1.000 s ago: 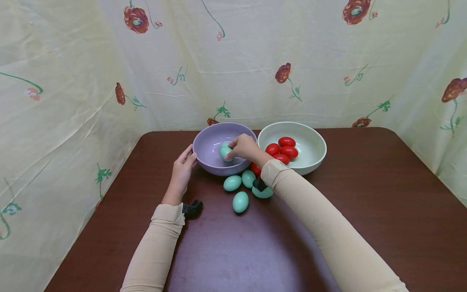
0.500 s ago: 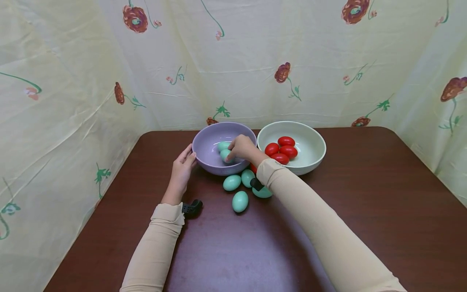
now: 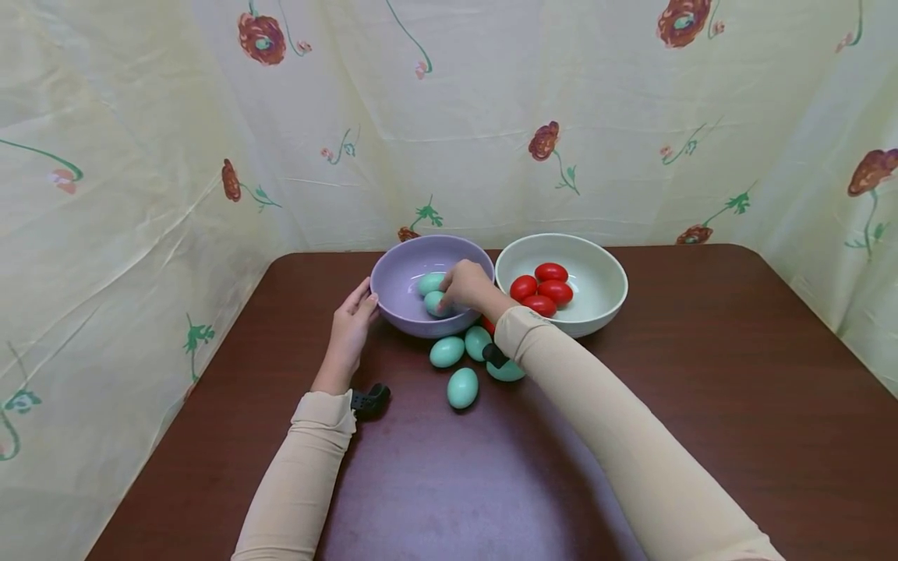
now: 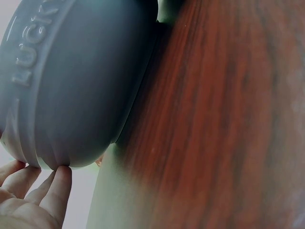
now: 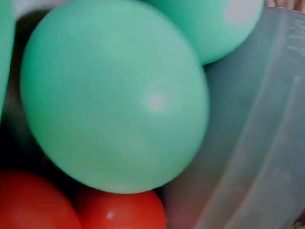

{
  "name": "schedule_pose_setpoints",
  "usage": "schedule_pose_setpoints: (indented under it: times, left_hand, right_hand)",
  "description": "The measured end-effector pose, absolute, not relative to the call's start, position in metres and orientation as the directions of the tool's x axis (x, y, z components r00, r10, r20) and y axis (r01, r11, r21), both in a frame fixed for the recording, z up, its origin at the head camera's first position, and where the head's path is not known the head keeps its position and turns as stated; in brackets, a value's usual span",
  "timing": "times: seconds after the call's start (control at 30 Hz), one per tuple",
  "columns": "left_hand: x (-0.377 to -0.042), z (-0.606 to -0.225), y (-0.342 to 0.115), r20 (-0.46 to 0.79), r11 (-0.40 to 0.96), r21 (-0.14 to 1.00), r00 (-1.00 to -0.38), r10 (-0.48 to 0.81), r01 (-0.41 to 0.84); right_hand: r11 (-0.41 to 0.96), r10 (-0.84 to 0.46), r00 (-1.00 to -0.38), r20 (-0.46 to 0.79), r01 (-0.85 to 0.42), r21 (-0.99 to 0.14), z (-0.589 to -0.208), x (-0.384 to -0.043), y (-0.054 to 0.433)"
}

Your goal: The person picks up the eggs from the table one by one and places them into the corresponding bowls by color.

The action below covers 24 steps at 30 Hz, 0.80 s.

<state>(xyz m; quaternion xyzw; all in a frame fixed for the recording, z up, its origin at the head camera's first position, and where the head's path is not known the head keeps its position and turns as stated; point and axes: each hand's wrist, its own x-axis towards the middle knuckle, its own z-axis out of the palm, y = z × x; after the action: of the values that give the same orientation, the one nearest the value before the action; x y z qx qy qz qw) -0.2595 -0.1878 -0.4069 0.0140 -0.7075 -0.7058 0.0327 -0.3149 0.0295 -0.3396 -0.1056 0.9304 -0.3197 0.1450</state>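
Note:
My left hand [image 3: 353, 323] rests its extended fingertips against the outer left side of the purple bowl [image 3: 384, 290]. In the left wrist view, the fingers [image 4: 58, 193] touch the bowl's outer wall [image 4: 90, 81], which has raised lettering. Reaching into that bowl, my right hand [image 3: 471, 285] pinches a mint-green egg [image 3: 434, 304] at its right side. Another mint egg [image 3: 429, 282] lies just behind it. Below the right wrist, several mint eggs [image 3: 462, 388] lie on the table, and a red egg [image 3: 488, 325] is partly hidden. The right wrist view shows a mint egg [image 5: 114, 95] close up.
Right of the purple bowl stands a white bowl [image 3: 605, 292] with several red eggs [image 3: 551, 272] inside. Both bowls sit near the far edge of the dark wooden table [image 3: 701, 335]. A flowered curtain [image 3: 477, 101] hangs behind and to the sides.
My right hand has lowered the mint egg slightly toward the front of the purple bowl, and the egg behind it shows more. My left hand has stayed at the bowl.

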Motion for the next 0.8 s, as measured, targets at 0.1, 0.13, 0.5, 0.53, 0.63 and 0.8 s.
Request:
schedule_pose_setpoints:
  times: [0.1, 0.13, 0.5, 0.53, 0.63, 0.8]
  left_hand:
    - [-0.260, -0.410, -0.188, 0.030, 0.001, 1.000, -0.998, -0.064, 0.030]
    - [-0.259, -0.411, -0.189, 0.030, 0.001, 1.000, -0.997, -0.065, 0.030]
    - [-0.259, -0.408, -0.188, 0.052, -0.003, 0.999, -0.996, -0.075, 0.053]
    - [-0.259, -0.408, -0.188, 0.051, -0.001, 0.999, -0.996, -0.074, 0.051]
    - [-0.260, -0.408, -0.188, 0.048, 0.001, 0.999, -0.996, -0.071, 0.048]
    - [-0.261, -0.408, -0.189, 0.046, 0.012, 0.999, -0.996, -0.072, 0.046]
  right_hand:
    - [0.755, -0.304, -0.935, -0.185, -0.118, -0.645, -0.336, -0.312, 0.034]
    - [0.747, -0.314, -0.935, -0.166, -0.135, -0.651, -0.334, -0.311, 0.035]
    - [0.491, -0.288, -0.950, -0.118, -0.040, -0.870, -0.302, -0.280, 0.063]
    - [0.464, -0.289, -0.950, -0.118, -0.031, -0.885, -0.302, -0.276, 0.067]
    - [0.426, -0.310, -0.946, -0.096, -0.048, -0.904, -0.304, -0.265, 0.080]
    - [0.498, -0.323, -0.945, -0.048, -0.127, -0.858, -0.310, -0.247, 0.100]
